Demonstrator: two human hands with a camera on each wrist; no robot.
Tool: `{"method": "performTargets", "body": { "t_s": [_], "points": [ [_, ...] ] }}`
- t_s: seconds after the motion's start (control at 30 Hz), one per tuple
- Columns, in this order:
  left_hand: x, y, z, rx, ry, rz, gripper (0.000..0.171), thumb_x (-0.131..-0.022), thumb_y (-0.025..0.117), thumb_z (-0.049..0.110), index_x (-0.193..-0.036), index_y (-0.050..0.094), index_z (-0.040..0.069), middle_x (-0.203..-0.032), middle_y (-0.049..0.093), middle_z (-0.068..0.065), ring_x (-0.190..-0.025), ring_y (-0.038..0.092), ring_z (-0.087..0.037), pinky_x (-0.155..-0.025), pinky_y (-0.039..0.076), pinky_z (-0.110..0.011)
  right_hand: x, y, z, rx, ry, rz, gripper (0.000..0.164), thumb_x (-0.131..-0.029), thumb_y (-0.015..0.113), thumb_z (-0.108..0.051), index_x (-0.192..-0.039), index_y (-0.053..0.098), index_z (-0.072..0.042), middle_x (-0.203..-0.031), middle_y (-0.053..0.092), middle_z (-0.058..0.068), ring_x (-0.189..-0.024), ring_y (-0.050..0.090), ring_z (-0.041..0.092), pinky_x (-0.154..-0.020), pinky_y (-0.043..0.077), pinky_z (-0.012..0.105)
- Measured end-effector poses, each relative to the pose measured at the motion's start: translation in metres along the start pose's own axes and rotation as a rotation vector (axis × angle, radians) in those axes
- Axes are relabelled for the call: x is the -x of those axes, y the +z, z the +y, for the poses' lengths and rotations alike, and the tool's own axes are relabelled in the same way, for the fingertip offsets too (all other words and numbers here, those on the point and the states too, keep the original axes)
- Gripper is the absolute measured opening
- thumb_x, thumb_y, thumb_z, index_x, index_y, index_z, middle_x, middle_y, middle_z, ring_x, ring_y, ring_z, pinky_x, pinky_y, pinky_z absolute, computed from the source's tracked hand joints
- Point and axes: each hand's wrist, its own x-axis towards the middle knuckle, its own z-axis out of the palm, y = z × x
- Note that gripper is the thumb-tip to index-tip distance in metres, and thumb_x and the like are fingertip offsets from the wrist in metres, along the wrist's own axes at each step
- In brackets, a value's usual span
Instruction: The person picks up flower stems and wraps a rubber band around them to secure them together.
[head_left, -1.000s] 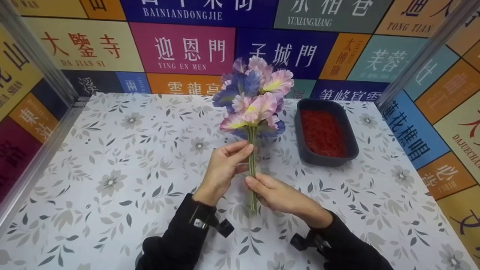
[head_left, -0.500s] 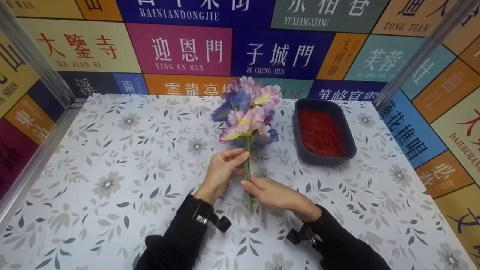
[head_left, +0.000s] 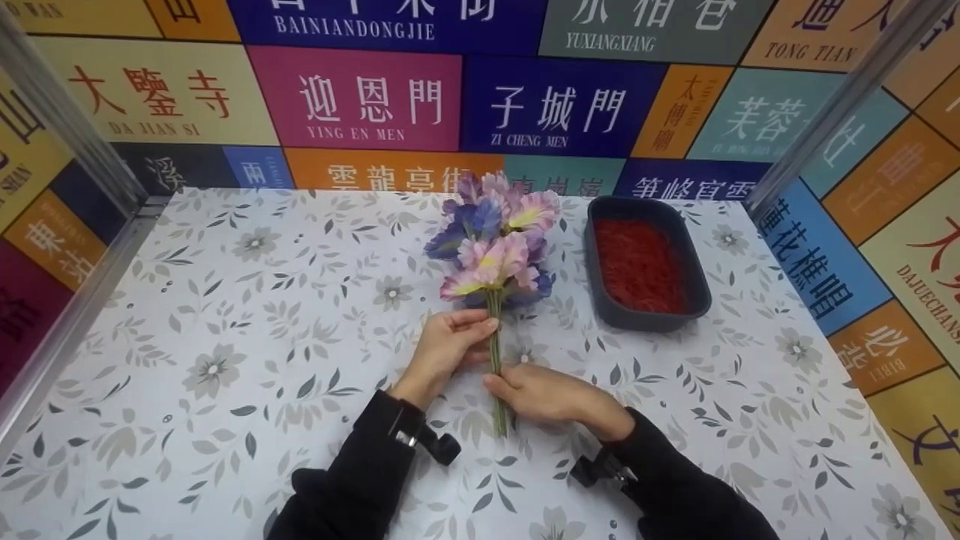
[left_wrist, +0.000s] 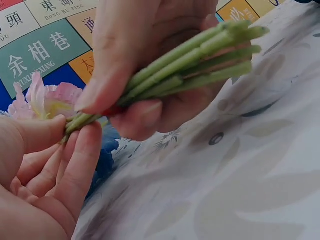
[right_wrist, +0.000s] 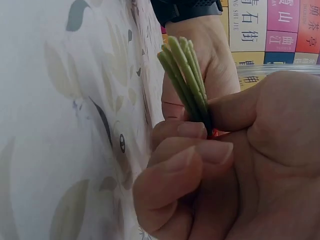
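Observation:
A bunch of artificial flowers [head_left: 491,259] with pink and purple-blue petals stands over the table between both hands, blooms pointing away from me. My left hand [head_left: 444,351] pinches the green stems just beneath the blooms with thumb and fingers. Lower down, my right hand [head_left: 551,394] grips the same stems between thumb and curled fingers. In the left wrist view the cut stem ends [left_wrist: 200,57] stick out past the right hand. A small piece of something red [right_wrist: 215,133] shows at the stems by the right fingers, mostly hidden by them.
To the right of the flowers stands a dark grey rectangular tub [head_left: 656,321] filled with thin red strands [head_left: 641,262]. A white cloth with grey leaf print [head_left: 247,300] covers the table. Coloured sign panels [head_left: 352,97] and metal posts enclose the back and sides.
Both hands have lowered the flowers toward me, so the blooms now sit further down in the head view. Their hold on the stems looks the same. The tub has stayed put.

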Motion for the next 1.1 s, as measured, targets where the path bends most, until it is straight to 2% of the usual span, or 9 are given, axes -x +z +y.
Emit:
{"method": "performTargets", "body": {
  "t_s": [0.1, 0.17, 0.23, 0.3, 0.37, 0.47, 0.63, 0.87, 1.1],
  "points": [
    [0.000, 0.001, -0.002, -0.054, -0.025, 0.006, 0.031, -0.091, 0.073, 0.009, -0.118, 0.066, -0.005, -0.097, 0.077, -0.009, -0.068, 0.071, -0.010, -0.065, 0.063, -0.029, -0.001, 0.003, 0.000, 0.041, 0.021, -0.021, 0.052, -0.110, 0.032, -0.036, -0.140, 0.052, 0.002, -0.139, 0.057, 0.028, -0.131, 0.054, 0.043, -0.113, 0.041, 0.053],
    [0.000, 0.001, -0.003, -0.085, -0.041, 0.016, 0.031, -0.091, 0.073, 0.008, -0.118, 0.067, -0.004, -0.099, 0.076, -0.011, -0.067, 0.071, -0.010, -0.064, 0.062, -0.028, -0.001, 0.004, 0.001, 0.056, 0.046, -0.034, 0.052, -0.110, 0.032, -0.036, -0.141, 0.052, 0.001, -0.140, 0.056, 0.027, -0.133, 0.053, 0.042, -0.114, 0.040, 0.053],
    [0.000, 0.001, -0.003, -0.106, -0.049, 0.026, 0.031, -0.091, 0.073, 0.008, -0.118, 0.067, -0.004, -0.102, 0.076, -0.014, -0.065, 0.070, -0.010, -0.064, 0.062, -0.028, -0.001, 0.006, 0.000, 0.073, 0.065, -0.032, 0.050, -0.110, 0.032, -0.037, -0.133, 0.058, 0.000, -0.136, 0.060, 0.026, -0.130, 0.056, 0.042, -0.111, 0.043, 0.053],
    [0.001, 0.001, -0.004, -0.109, -0.053, 0.032, 0.031, -0.091, 0.073, 0.008, -0.118, 0.066, -0.004, -0.104, 0.075, -0.017, -0.064, 0.070, -0.010, -0.063, 0.062, -0.028, -0.001, 0.008, -0.001, 0.086, 0.073, -0.012, 0.045, -0.109, 0.036, -0.037, -0.115, 0.065, -0.003, -0.121, 0.067, 0.024, -0.118, 0.063, 0.040, -0.103, 0.048, 0.053],
    [0.001, 0.001, -0.004, -0.107, -0.053, 0.039, 0.031, -0.091, 0.073, 0.007, -0.119, 0.066, -0.005, -0.106, 0.075, -0.019, -0.064, 0.071, -0.010, -0.064, 0.062, -0.028, -0.001, 0.009, -0.002, 0.100, 0.079, 0.011, 0.040, -0.108, 0.039, -0.037, -0.097, 0.065, -0.009, -0.103, 0.070, 0.019, -0.102, 0.068, 0.036, -0.091, 0.052, 0.051],
    [0.001, 0.000, -0.005, -0.109, -0.054, 0.049, 0.032, -0.091, 0.073, 0.007, -0.120, 0.066, -0.004, -0.107, 0.075, -0.019, -0.064, 0.071, -0.010, -0.064, 0.063, -0.029, -0.001, 0.011, -0.004, 0.115, 0.080, 0.043, 0.037, -0.106, 0.045, -0.037, -0.081, 0.059, -0.014, -0.077, 0.062, 0.007, -0.078, 0.064, 0.027, -0.074, 0.051, 0.046],
    [0.001, -0.001, -0.006, -0.131, -0.060, 0.070, 0.037, -0.091, 0.074, 0.010, -0.124, 0.065, -0.002, -0.112, 0.074, -0.017, -0.065, 0.071, -0.010, -0.067, 0.063, -0.029, -0.003, 0.011, -0.003, 0.136, 0.068, 0.061, 0.038, -0.105, 0.049, -0.038, -0.076, 0.056, -0.015, -0.065, 0.047, -0.003, -0.065, 0.052, 0.018, -0.064, 0.044, 0.037],
    [-0.001, -0.002, -0.006, -0.145, -0.057, 0.083, 0.037, -0.091, 0.074, 0.011, -0.125, 0.065, -0.001, -0.112, 0.074, -0.017, -0.065, 0.071, -0.010, -0.068, 0.063, -0.030, -0.003, 0.011, -0.001, 0.133, 0.036, 0.040, 0.037, -0.102, 0.055, -0.041, -0.073, 0.054, -0.018, -0.066, 0.049, -0.004, -0.062, 0.052, 0.015, -0.062, 0.043, 0.033],
    [-0.001, -0.001, -0.004, -0.142, -0.059, 0.080, 0.036, -0.091, 0.073, 0.010, -0.125, 0.064, -0.001, -0.112, 0.073, -0.019, -0.074, 0.073, -0.013, -0.070, 0.063, -0.030, -0.003, 0.011, -0.001, 0.139, 0.034, 0.044, 0.036, -0.102, 0.056, -0.041, -0.074, 0.054, -0.017, -0.066, 0.049, -0.004, -0.061, 0.051, 0.015, -0.061, 0.043, 0.033]
  ]
}}
